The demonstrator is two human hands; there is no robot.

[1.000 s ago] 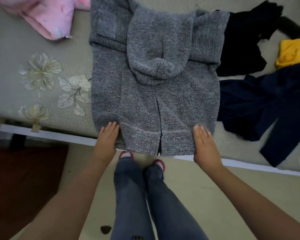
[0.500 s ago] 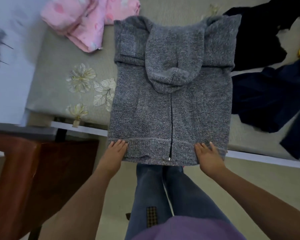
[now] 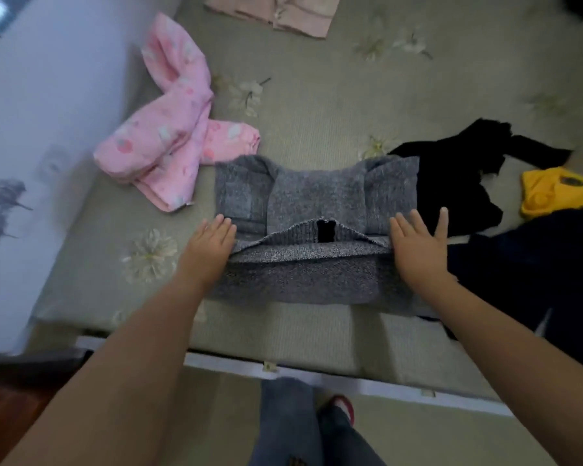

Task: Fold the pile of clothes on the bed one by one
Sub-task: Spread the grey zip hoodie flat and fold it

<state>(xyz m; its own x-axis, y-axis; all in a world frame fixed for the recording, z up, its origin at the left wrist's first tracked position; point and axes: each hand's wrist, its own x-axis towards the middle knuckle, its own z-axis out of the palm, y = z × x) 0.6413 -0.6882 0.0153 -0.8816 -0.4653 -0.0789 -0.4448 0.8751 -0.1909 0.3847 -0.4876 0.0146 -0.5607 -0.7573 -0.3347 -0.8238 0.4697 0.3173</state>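
Pink garment at left, bunched on the bed, looks unfolded. Pale pink piece at far edge lies flat, possibly folded; cannot tell. Centre: grey hoodie, hem half doubled up over the body. Left hand and right hand flank the fold, fingers straight, gripping nothing. Right: black garment, yellow garment, navy garment lie loose. Judgement: hoodie nearly done, most of pile left.

Our left hand and right hand lie flat at the sides of the grey hoodie, its hem doubled up, on the bed; pink top beside it.
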